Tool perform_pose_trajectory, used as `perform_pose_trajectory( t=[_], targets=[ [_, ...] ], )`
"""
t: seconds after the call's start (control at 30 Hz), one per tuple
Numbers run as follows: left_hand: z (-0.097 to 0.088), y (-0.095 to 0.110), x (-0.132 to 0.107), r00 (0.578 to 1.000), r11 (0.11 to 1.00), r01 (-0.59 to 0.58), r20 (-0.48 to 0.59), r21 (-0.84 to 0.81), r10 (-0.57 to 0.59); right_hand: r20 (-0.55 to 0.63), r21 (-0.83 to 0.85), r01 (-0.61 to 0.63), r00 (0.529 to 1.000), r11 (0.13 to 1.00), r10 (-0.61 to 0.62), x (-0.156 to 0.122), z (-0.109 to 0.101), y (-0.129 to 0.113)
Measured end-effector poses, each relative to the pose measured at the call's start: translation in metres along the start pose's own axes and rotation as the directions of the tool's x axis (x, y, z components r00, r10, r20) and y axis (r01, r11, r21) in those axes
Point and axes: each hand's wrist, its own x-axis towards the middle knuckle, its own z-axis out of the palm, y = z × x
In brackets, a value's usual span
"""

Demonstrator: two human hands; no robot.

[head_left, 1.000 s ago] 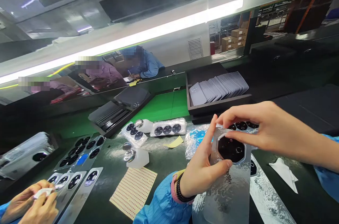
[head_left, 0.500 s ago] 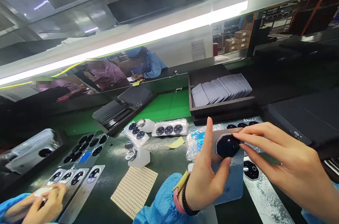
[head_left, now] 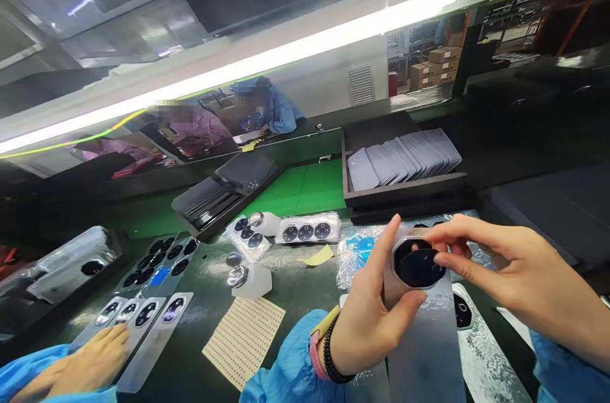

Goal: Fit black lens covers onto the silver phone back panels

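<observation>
My left hand (head_left: 369,317) holds a flat grey panel, like a phone back cover (head_left: 422,352), with its thumb and fingers at the two sides. Near the panel's upper end is a dark octagonal area with a silvery rim. Over it lies a glossy black lens plate (head_left: 419,268), slightly tilted. The thumb and fingertips of my right hand (head_left: 495,257) are closed on the plate's right edge. Whether the plate's far side touches the panel, I cannot tell. A clear-wrapped panel (head_left: 495,346) with a black octagon lies beneath my right hand.
A tray (head_left: 405,190) of stacked grey panels stands behind, with a dark tray (head_left: 190,199) to its left. Two pump bottles (head_left: 255,282), a dotted sticker sheet (head_left: 245,342) and packed lens plates (head_left: 307,231) lie mid-table. A co-worker's hands (head_left: 95,352) are over panels at left.
My right fingers have closed more tightly on the black plate, which now sits tilted over the octagon. The panel has shifted slightly right. The co-worker's hands have moved onto the panels.
</observation>
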Motion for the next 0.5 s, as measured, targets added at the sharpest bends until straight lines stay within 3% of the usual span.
perform_pose_trajectory(
  t=[0.17,0.37,0.5],
  targets=[
    [-0.0037,0.0048,0.0032,0.998,0.998,0.045,0.042,-0.046,-0.043,0.026,0.08,-0.05,0.998,0.995,0.049,0.0034,-0.0017,-0.0025],
    [-0.0028,0.0018,0.0032,0.997,0.997,0.075,-0.002,-0.02,-0.075,-0.006,0.24,-0.134,0.99,0.962,0.139,0.0029,-0.0016,-0.006],
    [-0.0009,0.0003,0.0035,0.998,0.998,0.067,0.007,-0.001,-0.067,-0.085,0.198,-0.139,0.984,0.97,0.158,0.007,0.0022,-0.004]
  ],
)
